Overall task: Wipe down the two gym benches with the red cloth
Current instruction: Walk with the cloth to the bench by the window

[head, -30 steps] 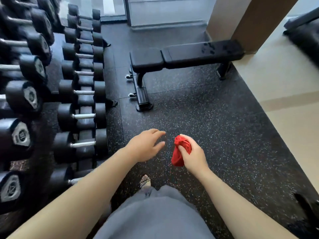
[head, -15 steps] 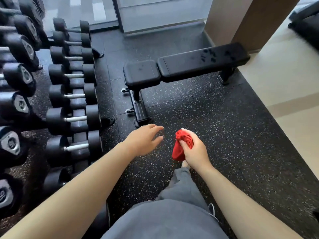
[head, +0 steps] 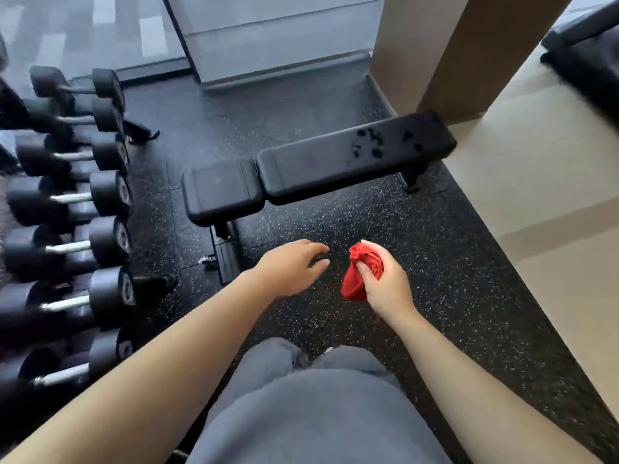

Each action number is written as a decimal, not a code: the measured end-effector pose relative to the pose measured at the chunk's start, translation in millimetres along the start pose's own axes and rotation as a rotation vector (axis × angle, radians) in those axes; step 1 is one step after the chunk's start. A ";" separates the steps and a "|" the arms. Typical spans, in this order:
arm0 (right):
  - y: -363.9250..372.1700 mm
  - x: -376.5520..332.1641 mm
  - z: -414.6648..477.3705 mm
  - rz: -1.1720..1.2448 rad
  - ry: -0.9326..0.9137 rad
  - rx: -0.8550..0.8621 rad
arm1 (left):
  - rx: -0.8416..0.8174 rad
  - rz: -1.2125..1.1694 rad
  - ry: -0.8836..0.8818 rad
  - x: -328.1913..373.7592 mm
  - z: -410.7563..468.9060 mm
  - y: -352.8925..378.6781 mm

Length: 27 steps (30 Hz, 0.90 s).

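Fingers (head: 366, 274) of the right hand (head: 390, 291) are gripping the red cloth (head: 354, 288) at frame centre, its tail hanging below them; the left hand (head: 288, 271) is hovering alongside, relaxed and empty.

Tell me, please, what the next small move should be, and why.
Probably carry the cloth forward onto the bench. The right hand grips it bunched, short of the pad and not touching it. Dark spots show towards the pad's far end, and the left hand is free.

Left hand (head: 290, 268) loose, right hand (head: 387, 285) curled.
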State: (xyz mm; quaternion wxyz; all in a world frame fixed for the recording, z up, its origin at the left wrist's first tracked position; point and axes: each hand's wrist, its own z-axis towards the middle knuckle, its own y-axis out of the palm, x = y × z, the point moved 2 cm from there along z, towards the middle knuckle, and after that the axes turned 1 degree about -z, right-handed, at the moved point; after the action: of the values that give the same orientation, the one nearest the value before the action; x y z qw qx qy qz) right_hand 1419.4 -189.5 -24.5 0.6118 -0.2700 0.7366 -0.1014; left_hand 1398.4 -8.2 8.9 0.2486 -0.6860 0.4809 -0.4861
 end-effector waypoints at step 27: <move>-70.3 -80.7 430.6 -0.020 0.025 -0.031 | -0.040 0.045 -0.007 -33.8 413.8 -206.6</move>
State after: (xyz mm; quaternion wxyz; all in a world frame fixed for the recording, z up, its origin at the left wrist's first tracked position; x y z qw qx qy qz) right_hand 1858.8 -128.1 -21.9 0.5974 -0.2853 0.7429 -0.0995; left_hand 1857.5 55.4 -5.6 0.2475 -0.6816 0.5049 -0.4682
